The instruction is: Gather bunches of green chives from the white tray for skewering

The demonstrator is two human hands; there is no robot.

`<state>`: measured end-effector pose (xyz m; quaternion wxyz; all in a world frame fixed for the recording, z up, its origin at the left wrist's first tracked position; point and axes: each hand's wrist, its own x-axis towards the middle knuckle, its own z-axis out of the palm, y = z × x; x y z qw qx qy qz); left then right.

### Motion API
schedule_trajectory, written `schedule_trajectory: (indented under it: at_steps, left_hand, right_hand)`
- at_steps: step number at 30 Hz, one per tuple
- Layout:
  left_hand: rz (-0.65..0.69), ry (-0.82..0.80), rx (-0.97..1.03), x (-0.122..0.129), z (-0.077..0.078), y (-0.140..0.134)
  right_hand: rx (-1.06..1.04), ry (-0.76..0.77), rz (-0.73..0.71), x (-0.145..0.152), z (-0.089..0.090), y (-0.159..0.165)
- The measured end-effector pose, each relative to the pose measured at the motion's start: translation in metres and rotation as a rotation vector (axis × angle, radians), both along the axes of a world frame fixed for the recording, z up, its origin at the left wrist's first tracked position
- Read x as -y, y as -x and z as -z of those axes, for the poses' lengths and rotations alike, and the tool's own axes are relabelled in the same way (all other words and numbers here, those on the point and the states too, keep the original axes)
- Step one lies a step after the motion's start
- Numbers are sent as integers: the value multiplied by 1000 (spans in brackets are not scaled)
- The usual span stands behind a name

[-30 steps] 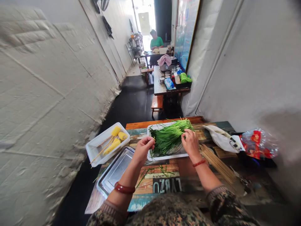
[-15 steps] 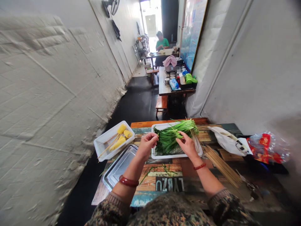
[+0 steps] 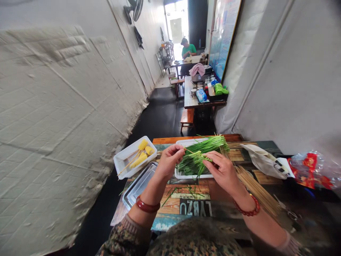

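Fingers (image 3: pixel 210 160) pinch chives (image 3: pixel 198 156) above the white tray (image 3: pixel 181 175).

Hands lift a small bunch of chives off the pile

A second ago both hands rested low on the heap in the white tray (image 3: pixel 183 175); now the left hand (image 3: pixel 170 160) and right hand (image 3: pixel 222 170) are raised and nearer each other, pinching a small bunch of chives (image 3: pixel 194 161) between them, with a thin skewer (image 3: pixel 189 151) showing at the left fingertips.
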<state>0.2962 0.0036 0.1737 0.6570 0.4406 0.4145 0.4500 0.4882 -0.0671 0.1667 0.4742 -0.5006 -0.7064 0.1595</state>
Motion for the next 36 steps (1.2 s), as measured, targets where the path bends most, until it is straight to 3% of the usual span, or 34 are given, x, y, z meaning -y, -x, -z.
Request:
schedule_trajectory:
  at_steps: [4, 10, 26, 36]
  left_hand:
    - [17, 11, 34, 8, -15, -6]
    - [8, -10, 60, 15, -28, -12]
    - [-56, 2, 66, 16, -34, -16]
    - [-51, -9, 94, 14, -29, -15]
  right_hand:
    - [-21, 27, -35, 4, -13, 3]
    - [-72, 38, -17, 5, -18, 1]
    - [-82, 49, -19, 9, -22, -1]
    - [-79, 51, -35, 8, -19, -1]
